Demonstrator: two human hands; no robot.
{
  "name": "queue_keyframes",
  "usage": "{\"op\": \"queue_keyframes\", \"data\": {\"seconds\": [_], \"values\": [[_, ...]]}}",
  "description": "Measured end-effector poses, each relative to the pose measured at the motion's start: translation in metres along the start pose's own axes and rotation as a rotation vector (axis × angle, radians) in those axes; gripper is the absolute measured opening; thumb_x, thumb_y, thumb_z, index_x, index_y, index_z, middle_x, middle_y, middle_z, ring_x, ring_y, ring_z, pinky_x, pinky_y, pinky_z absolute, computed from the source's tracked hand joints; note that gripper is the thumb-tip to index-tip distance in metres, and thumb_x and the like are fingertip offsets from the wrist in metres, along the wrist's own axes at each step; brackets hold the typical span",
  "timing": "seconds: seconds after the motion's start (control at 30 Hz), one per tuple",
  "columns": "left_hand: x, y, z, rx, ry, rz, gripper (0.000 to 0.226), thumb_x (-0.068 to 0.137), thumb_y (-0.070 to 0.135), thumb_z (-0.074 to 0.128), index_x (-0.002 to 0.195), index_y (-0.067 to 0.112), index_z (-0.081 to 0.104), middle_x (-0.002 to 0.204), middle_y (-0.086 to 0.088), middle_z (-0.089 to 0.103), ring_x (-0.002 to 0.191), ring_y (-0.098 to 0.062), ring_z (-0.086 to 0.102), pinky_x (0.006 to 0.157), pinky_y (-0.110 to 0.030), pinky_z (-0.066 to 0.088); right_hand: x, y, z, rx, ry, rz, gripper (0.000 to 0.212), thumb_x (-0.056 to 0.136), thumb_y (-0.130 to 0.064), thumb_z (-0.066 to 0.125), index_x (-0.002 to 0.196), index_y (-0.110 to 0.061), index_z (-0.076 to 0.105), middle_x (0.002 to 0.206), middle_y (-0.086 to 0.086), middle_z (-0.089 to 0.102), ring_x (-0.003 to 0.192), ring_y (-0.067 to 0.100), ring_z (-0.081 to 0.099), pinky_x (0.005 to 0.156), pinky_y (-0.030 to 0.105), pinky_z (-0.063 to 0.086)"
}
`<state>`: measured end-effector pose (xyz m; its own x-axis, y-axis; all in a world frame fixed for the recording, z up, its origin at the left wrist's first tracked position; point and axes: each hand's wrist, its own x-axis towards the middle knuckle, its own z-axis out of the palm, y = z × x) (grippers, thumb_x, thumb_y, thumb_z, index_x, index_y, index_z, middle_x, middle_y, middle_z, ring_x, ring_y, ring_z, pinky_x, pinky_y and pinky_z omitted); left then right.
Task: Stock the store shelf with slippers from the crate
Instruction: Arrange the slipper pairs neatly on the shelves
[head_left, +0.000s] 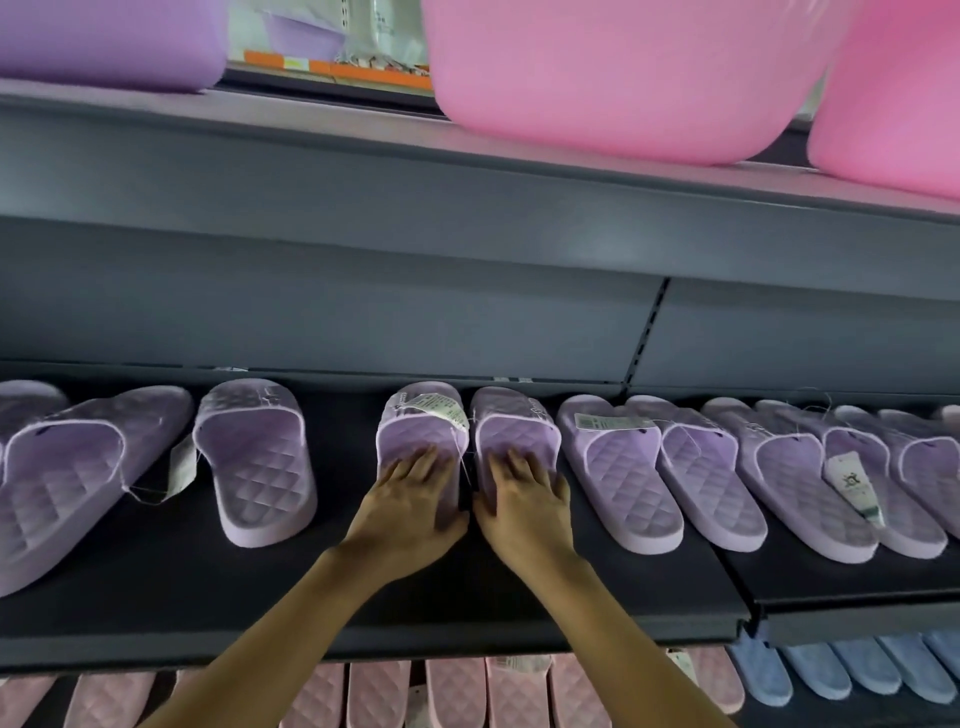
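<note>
Left hand (410, 506) flat on a lilac slipper (421, 431), right hand (527, 506) flat on the neighbouring slipper (514, 426), fingers (427, 460) straight, heels hidden under them, dark shelf (156, 571), tag (441, 413) print unreadable

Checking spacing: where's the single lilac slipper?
Head view: single lilac slipper, left of centre on the shelf, left of the tagged slipper under the left hand.
</note>
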<state>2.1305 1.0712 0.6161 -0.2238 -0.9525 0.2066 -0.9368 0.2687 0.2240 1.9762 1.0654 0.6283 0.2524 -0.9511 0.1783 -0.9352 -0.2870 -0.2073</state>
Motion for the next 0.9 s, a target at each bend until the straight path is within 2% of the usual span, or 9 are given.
{"op": "queue_keyframes", "data": {"seconds": [0.1, 0.17, 0.23, 0.3, 0.4, 0.53, 0.73, 0.8, 0.9], "values": [[-0.001, 0.002, -0.004, -0.003, 0.007, 0.016, 0.104, 0.055, 0.066, 0.001, 0.148, 0.019, 0.012, 0.156, -0.001, 0.011, 0.144, -0.015, 0.008, 0.112, -0.022, 0.0, -0.002, 0.009, -0.004, -0.029, -0.068, -0.059, 0.066, 0.092, -0.043, 0.041, 0.148, -0.019, 0.017, 0.157, 0.004, 0.012, 0.145, 0.021, 0.006, 0.115, 0.045, 0.01], [-0.002, 0.007, -0.006, 0.003, 0.017, 0.028, 0.104, 0.054, 0.064, 0.0, 0.148, 0.019, 0.013, 0.156, -0.001, 0.012, 0.144, -0.014, 0.008, 0.108, -0.019, -0.004, -0.008, 0.011, -0.002, -0.054, -0.044, -0.07, 0.066, 0.085, -0.046, 0.041, 0.144, -0.017, 0.032, 0.152, 0.009, 0.028, 0.142, 0.026, 0.024, 0.111, 0.048, 0.023], [-0.005, 0.014, -0.008, -0.027, 0.01, 0.026, 0.103, 0.055, 0.063, 0.001, 0.147, 0.018, 0.017, 0.156, -0.001, 0.015, 0.144, -0.015, 0.011, 0.11, -0.02, -0.001, -0.009, 0.013, 0.003, -0.076, -0.027, -0.056, 0.063, 0.073, -0.048, 0.041, 0.125, -0.016, 0.058, 0.129, 0.009, 0.059, 0.121, 0.025, 0.055, 0.094, 0.047, 0.046], [-0.007, 0.017, -0.006, -0.034, 0.035, 0.035, 0.098, 0.06, 0.06, 0.009, 0.143, 0.013, 0.029, 0.152, -0.005, 0.027, 0.141, -0.02, 0.023, 0.111, -0.025, 0.008, -0.01, 0.01, 0.001, -0.081, 0.017, -0.045, 0.061, 0.069, -0.049, 0.037, 0.11, -0.016, 0.068, 0.112, 0.005, 0.069, 0.107, 0.021, 0.064, 0.084, 0.042, 0.054], [-0.007, 0.021, -0.007, -0.026, 0.075, 0.062, 0.086, 0.066, 0.055, 0.023, 0.131, 0.006, 0.049, 0.138, -0.012, 0.048, 0.13, -0.029, 0.044, 0.105, -0.032, 0.016, -0.012, 0.01, 0.001, -0.103, 0.058, -0.061, 0.06, 0.069, -0.048, 0.036, 0.108, -0.016, 0.069, 0.11, 0.005, 0.07, 0.105, 0.02, 0.065, 0.082, 0.043, 0.055], [-0.009, 0.023, -0.005, -0.072, 0.08, 0.043, 0.093, 0.063, 0.058, 0.019, 0.139, 0.008, 0.038, 0.146, -0.009, 0.037, 0.138, -0.024, 0.03, 0.107, -0.027, 0.005, -0.014, 0.018, 0.005, -0.092, 0.01, -0.093, 0.062, 0.071, -0.048, 0.038, 0.115, -0.015, 0.065, 0.118, 0.006, 0.066, 0.113, 0.022, 0.061, 0.089, 0.048, 0.051], [-0.01, 0.027, 0.002, -0.008, -0.013, -0.018, 0.068, 0.067, 0.049, 0.037, 0.113, 0.007, 0.064, 0.114, -0.01, 0.067, 0.107, -0.028, 0.063, 0.092, -0.035, 0.04, -0.015, 0.024, 0.003, -0.105, -0.008, -0.105, 0.061, 0.072, -0.048, 0.037, 0.116, -0.014, 0.065, 0.118, 0.007, 0.066, 0.111, 0.023, 0.062, 0.085, 0.048, 0.053], [-0.01, 0.028, -0.001, 0.019, 0.019, 0.009, 0.065, 0.066, 0.049, 0.038, 0.108, 0.007, 0.067, 0.109, -0.008, 0.069, 0.101, -0.027, 0.066, 0.089, -0.031, 0.039, -0.015, 0.024, 0.002, -0.12, -0.008, -0.11, 0.059, 0.074, -0.047, 0.037, 0.115, -0.015, 0.065, 0.117, 0.007, 0.067, 0.11, 0.023, 0.063, 0.085, 0.046, 0.053], [-0.01, 0.029, -0.006, -0.044, 0.016, 0.043, 0.083, 0.067, 0.054, 0.024, 0.131, 0.009, 0.049, 0.138, -0.008, 0.049, 0.13, -0.027, 0.044, 0.104, -0.029, 0.016, -0.016, 0.022, -0.001, -0.125, -0.021, -0.116, 0.055, 0.077, -0.045, 0.036, 0.112, -0.017, 0.067, 0.115, 0.006, 0.068, 0.107, 0.022, 0.064, 0.084, 0.043, 0.053]]}}
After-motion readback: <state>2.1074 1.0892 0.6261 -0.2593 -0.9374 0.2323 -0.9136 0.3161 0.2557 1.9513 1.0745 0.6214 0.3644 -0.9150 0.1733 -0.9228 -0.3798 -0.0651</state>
